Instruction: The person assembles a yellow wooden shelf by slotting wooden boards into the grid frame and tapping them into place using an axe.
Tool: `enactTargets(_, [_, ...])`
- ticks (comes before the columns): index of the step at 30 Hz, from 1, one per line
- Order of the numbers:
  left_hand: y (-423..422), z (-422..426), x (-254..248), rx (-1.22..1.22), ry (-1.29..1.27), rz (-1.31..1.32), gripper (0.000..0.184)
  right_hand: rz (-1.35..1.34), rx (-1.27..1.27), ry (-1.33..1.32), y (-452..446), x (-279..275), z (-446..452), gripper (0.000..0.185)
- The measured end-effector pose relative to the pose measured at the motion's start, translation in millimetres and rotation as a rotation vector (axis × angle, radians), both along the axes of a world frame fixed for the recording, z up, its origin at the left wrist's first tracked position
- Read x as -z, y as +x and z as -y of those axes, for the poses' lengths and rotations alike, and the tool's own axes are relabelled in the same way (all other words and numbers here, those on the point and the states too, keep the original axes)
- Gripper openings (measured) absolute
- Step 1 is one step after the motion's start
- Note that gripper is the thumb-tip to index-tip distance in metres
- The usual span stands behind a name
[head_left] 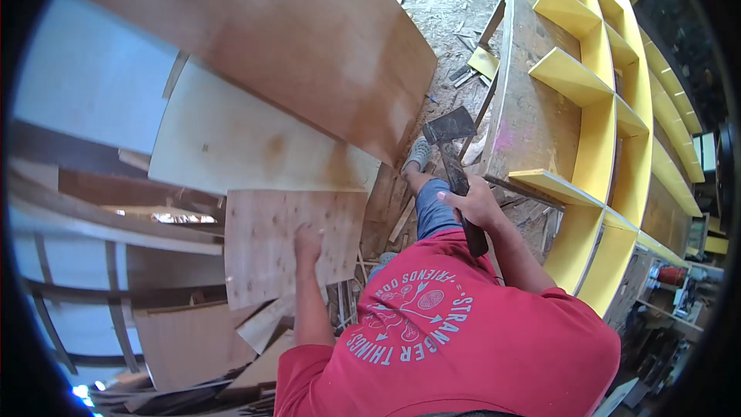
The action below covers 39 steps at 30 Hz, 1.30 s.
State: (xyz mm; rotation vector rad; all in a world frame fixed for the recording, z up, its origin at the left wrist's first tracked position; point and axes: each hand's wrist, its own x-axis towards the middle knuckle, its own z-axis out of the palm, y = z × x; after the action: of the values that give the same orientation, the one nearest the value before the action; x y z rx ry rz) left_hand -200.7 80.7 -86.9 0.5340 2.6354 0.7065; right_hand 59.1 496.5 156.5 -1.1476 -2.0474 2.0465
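My right hand is wrapped round the dark handle of a hatchet, whose broad metal head points up and away from me. Its blade hangs above the littered floor, beside a yellow-ribbed wooden frame. On the left, my left hand is curled closed, with nothing visible in it. Behind that hand is a small plywood piece; whether they touch is unclear. A pale sheet lies beyond it, partly covered by a large brown plywood sheet.
Wood scraps and shavings cover the floor ahead. More boards lean at the lower left near a curved wooden beam. Shelves with a red object stand at the far right. My shoe is near the large sheet's edge.
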Motion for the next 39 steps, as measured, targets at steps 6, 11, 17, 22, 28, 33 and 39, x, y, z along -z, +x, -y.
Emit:
enactTargets(6, [-67.1,-233.5,-7.4,0.274,0.049,0.352,0.059,-0.061,0.155,-0.14,-64.5,9.6,-116.9,0.028])
enactTargets(11, [-159.6,-366.9,-33.4,0.543,-0.28,0.361,0.061,-0.019,0.339,-0.199,-92.8,2.4,-224.4,0.037])
enactTargets(17, [-248.1,-472.4,-62.3,0.604,-0.439,0.293,0.056,0.0,0.495,-0.11,-93.1,-45.4,-329.2,0.042])
enactTargets(22, [-273.5,-581.5,-79.0,0.731,-0.375,0.266,0.05,-0.094,0.648,0.032,-85.1,-58.3,-375.8,0.053])
enactTargets(28, [-268.2,-781.8,-117.8,1.002,-0.184,0.211,0.047,-0.09,0.742,0.044,-83.6,-68.3,-424.0,0.056])
enactTargets(33, [-260.0,-952.9,-125.9,1.247,-0.057,0.117,0.038,-0.106,0.891,0.065,-108.5,-79.1,-499.7,0.049])
enactTargets(39, [-299.4,-1127.1,-90.3,1.599,0.032,0.076,0.048,-0.116,0.986,0.097,-160.9,-73.3,-660.1,0.049])
